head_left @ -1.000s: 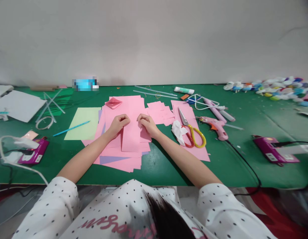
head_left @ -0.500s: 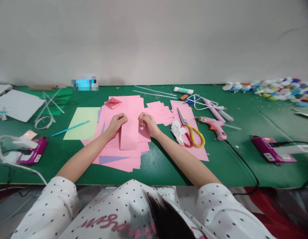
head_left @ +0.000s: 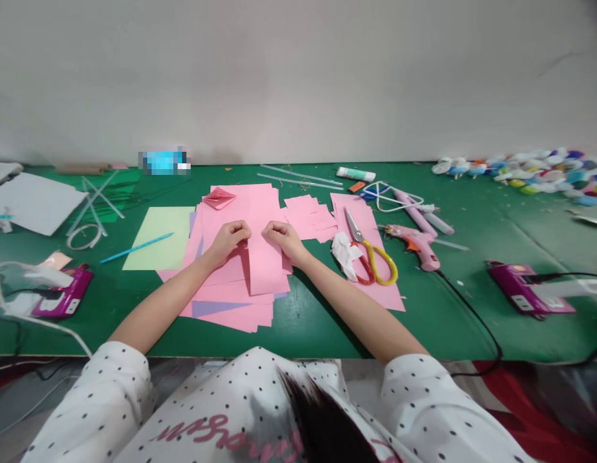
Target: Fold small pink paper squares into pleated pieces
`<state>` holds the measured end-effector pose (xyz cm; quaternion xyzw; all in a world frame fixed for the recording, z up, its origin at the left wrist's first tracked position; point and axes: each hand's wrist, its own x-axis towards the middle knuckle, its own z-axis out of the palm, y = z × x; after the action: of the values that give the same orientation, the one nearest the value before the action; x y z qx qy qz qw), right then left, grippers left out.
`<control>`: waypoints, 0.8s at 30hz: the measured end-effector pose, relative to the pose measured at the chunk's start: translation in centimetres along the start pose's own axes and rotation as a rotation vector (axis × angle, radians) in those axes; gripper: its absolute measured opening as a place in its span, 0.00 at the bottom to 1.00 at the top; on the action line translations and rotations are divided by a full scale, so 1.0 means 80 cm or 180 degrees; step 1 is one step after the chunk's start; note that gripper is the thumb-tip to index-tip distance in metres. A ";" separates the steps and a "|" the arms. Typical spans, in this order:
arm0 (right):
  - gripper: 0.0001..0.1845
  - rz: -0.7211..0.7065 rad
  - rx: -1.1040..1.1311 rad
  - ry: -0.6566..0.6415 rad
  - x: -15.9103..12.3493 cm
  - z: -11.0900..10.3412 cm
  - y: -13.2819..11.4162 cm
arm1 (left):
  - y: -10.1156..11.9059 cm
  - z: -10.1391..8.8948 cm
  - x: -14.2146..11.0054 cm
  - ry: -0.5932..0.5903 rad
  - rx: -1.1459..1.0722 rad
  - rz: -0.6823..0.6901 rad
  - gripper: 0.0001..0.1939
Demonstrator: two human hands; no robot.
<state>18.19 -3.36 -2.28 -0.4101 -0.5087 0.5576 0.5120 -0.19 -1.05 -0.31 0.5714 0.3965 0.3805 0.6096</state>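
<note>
A folded pink paper strip hangs upright, a little tilted, over a pile of pink paper sheets. My right hand pinches it near its upper right edge. My left hand is closed, with thumb and fingertips together at the strip's upper left edge. The exact contact under those fingers is hard to see. On the far left of the pile sits a small folded pink paper piece. Lilac paper shows between the pink sheets.
Right of the hands lie small pink pieces, scissors with yellow and red handles, a pink glue gun and a glue stick tube. A blue pencil rests across pale green paper. Purple power strips stand at both sides.
The strip has shifted right. Half a second ago my left hand held it and my right hand was off it, fingers curled; now my right hand grips it again.
</note>
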 end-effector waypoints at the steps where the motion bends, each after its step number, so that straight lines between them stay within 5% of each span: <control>1: 0.13 0.0025 0.0064 0.0051 0.000 -0.001 0.000 | 0.000 -0.001 0.000 0.0009 -0.0072 -0.0063 0.06; 7: 0.15 0.0075 0.0450 0.0396 0.007 -0.009 0.006 | 0.002 -0.002 0.001 0.0185 -0.0307 -0.0114 0.08; 11: 0.17 0.0024 0.0292 0.0257 0.008 -0.008 0.011 | 0.002 0.002 0.000 0.0048 -0.0218 0.0037 0.14; 24: 0.09 -0.0464 -0.0404 0.0058 0.007 0.002 0.007 | -0.003 0.005 -0.001 -0.0014 0.0766 0.0548 0.12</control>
<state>17.86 -2.85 -2.79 -0.4087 -0.5669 0.4817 0.5288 0.15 -1.31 -0.55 0.6731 0.3874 0.3798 0.5026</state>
